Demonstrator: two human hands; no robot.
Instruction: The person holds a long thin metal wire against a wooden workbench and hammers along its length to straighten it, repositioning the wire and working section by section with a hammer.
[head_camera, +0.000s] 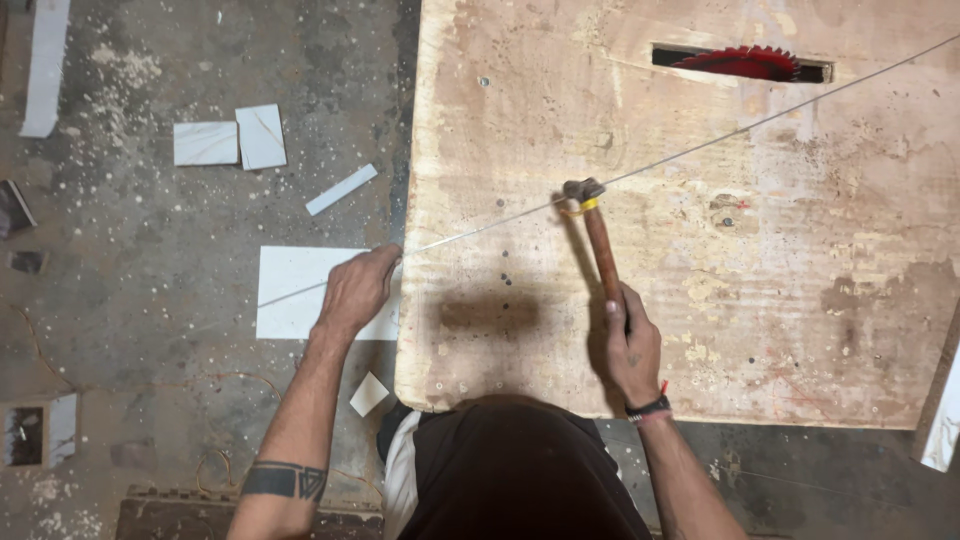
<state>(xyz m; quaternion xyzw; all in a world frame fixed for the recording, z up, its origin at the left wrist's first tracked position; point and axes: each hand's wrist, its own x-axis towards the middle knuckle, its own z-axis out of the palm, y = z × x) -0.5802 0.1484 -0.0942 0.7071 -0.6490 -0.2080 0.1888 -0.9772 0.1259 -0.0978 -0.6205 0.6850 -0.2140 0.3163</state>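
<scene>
**Rod under the hammer**

The worn plywood table (800, 300) fills the view before me, a red saw blade (745, 63) showing in its slot at the far side. A long thin metal rod (700, 148) lies slantwise across the top and runs past the left edge. My right hand (630, 345) is closed around a wooden-handled hammer (597, 235), its head on the rod. My left hand (358, 288) pinches the rod at the table's edge.

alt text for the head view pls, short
Seen from above, a person's right hand holds a hammer with its head on a thin metal rod lying across a worn wooden saw table, while the left hand grips the rod at the table's edge.
</scene>
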